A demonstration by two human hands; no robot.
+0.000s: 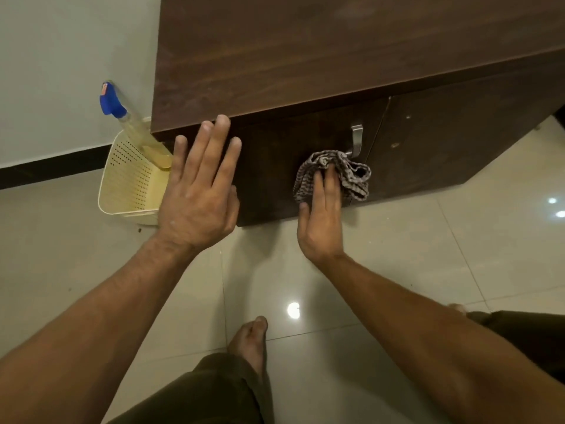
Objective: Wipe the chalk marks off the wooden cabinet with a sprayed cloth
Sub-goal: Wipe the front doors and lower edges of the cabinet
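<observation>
A dark brown wooden cabinet (305,56) stands against the wall, seen from above. My right hand (321,215) presses a crumpled grey striped cloth (339,169) flat against the left door's front, just below the metal handle (356,139). My left hand (198,191) is spread with its fingers apart and rests against the door's left part, near the cabinet's top edge, holding nothing. I see no chalk marks on the dark door from this angle.
A cream perforated plastic basket (128,179) sits on the floor left of the cabinet, with a spray bottle (122,114) with a blue trigger standing in it. Glossy beige floor tiles spread below. My bare foot (250,341) and knees are near the bottom.
</observation>
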